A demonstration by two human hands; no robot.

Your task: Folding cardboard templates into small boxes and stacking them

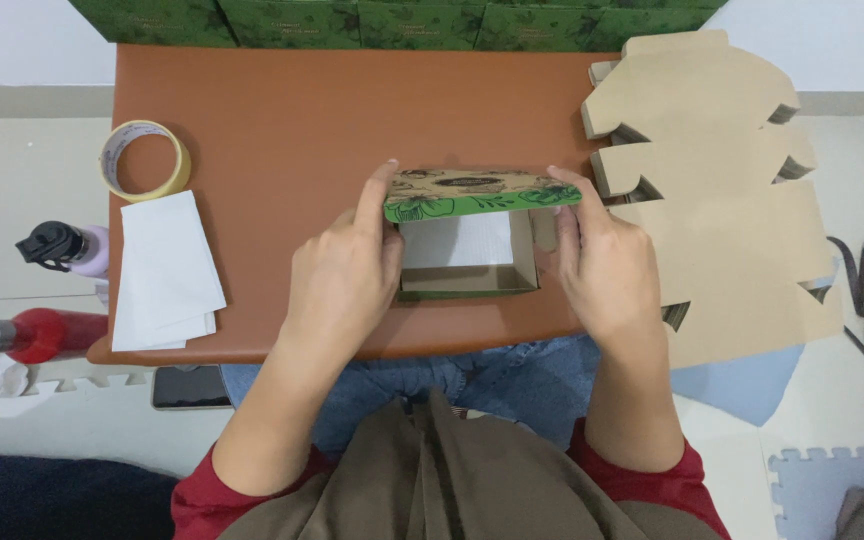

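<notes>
1. Head view: my left hand (344,270) rests against the left side of the box (467,240), its forefinger stretched out and pressing the far left corner of the lid, the other fingers curled loosely by the box wall.
2. My right hand (602,265) is on the box's right side, fingers reaching up to the lid's right end; I cannot tell how tightly it grips.
3. The box sits in the near middle of the brown table (282,120), between my hands. It is open, its green printed lid standing up along the far edge, and a white sheet (457,240) lies inside.
4. To the left, a stack of white paper (167,270) lies on the table, with a tape roll (145,160) just beyond it at the table's edge.
5. To the right, flat cardboard blanks (712,170) are piled, overhanging the table.
6. Along the far edge stands a row of green boxes (392,22).
7. On the floor at left lie a red bottle (37,335) and a phone (190,387).
</notes>
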